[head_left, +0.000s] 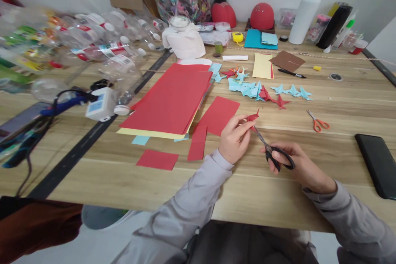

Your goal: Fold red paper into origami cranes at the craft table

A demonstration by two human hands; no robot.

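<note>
at the wooden table (338,152), the left hand (234,140) and right hand (298,167) are apart, the right gripping black-handled scissors (268,148) that slant forward and left. the left pinches the small folded red paper (253,118) just by the blade tips; whether they touch, i can't tell.

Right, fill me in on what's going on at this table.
A person's left hand pinches a small folded red paper piece, while the right hand holds black-handled scissors with the blades pointed up to it. Whether they are cutting into it, I can't tell. Beyond the hands lie folded blue and red paper figures. A stack of large sheets, red on top, lies to the left, and orange-handled scissors lie to the right.
</note>
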